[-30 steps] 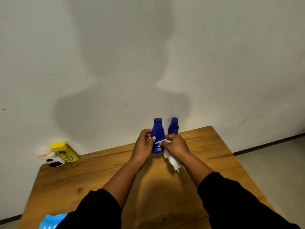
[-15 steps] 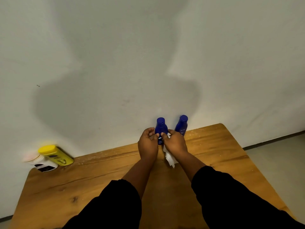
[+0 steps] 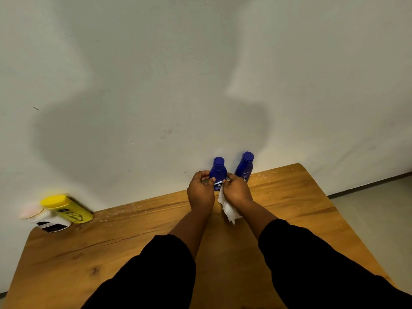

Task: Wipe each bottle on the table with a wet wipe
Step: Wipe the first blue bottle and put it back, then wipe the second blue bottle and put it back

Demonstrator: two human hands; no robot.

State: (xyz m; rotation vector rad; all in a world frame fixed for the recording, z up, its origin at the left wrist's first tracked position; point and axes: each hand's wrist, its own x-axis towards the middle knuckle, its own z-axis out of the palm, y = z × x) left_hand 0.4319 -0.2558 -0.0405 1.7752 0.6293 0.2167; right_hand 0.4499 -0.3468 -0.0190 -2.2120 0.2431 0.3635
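Note:
A dark blue bottle (image 3: 218,172) stands upright near the far edge of the wooden table (image 3: 116,248), by the wall. My left hand (image 3: 200,192) grips its left side. My right hand (image 3: 236,191) presses a white wet wipe (image 3: 228,208) against the bottle's front, and the wipe's loose end hangs below that hand. A second dark blue bottle (image 3: 244,167) stands just to the right, against the wall, untouched. At the far left a yellow bottle (image 3: 66,208) and a white bottle with a pink cap (image 3: 45,219) stand together.
The white wall (image 3: 156,85) rises right behind the table's far edge. Grey floor (image 3: 374,210) shows past the table's right edge. My black sleeves (image 3: 312,264) cover the near part of the table.
The blue bottle has gone from held up above the table down to the far edge beside the second blue bottle. Both hands went forward with it; the view shifted left.

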